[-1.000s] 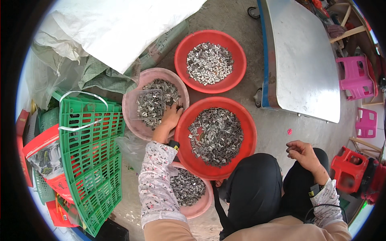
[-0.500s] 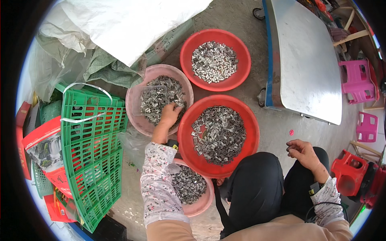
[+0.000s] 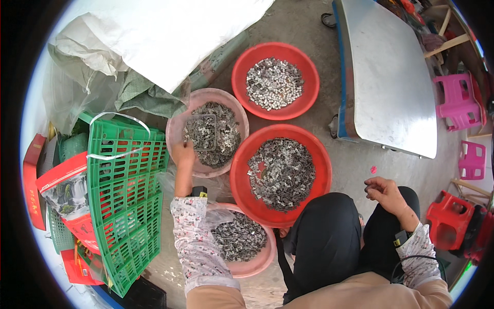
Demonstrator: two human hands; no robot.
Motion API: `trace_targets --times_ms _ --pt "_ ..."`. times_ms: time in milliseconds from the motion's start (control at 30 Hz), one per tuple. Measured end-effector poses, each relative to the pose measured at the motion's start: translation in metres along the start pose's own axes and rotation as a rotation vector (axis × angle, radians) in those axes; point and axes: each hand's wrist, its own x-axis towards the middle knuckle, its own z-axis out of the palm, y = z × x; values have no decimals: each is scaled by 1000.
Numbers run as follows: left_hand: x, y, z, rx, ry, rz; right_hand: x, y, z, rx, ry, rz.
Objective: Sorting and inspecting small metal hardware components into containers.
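Observation:
My left hand [image 3: 183,154] is at the near left rim of a pale pink basin [image 3: 242,116] filled with small grey metal pieces. Its fingers close on the near corner of a clear square plastic box [image 3: 201,132] lying on those pieces. My right hand [image 3: 383,193] hovers over my right knee with loosely curled fingers and nothing in it. Between my hands sits a big red basin [image 3: 324,159] of the same grey pieces. A second pink basin [image 3: 267,252] with pieces lies under my left forearm.
A further red basin [image 3: 309,67] of lighter pieces stands behind. Green plastic crates [image 3: 128,206] and red bags stand at the left, white sacks [image 3: 170,36] at the back. A low metal table [image 3: 391,77] and pink and red stools [image 3: 458,103] stand on the right.
My left hand has drawn back from the middle of the pale pink basin to its near left rim, by the clear box. My right hand has barely moved.

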Motion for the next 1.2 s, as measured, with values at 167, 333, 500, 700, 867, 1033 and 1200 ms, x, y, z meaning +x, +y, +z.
trace_targets --times_ms 167,333,500,700,867,1033,1200 --pt "2 -39 27 -821 -196 -343 2 -7 3 24 -31 -22" --pt "12 -32 54 -1161 -148 -279 0 -7 0 36 -20 0" --pt "25 -42 61 -1204 -42 -215 -5 -6 -6 50 -9 8" --pt "7 -40 56 -1117 74 -180 0 -2 -8 16 -42 -79" --pt "-33 -33 34 -1122 114 -170 5 -7 -8 29 -126 -126" --pt "-112 -22 0 -1046 5 -74 -3 -5 -11 -64 -186 -229" --pt "-227 19 -9 -1056 -74 -131 -33 -10 -14 -39 -230 -206"
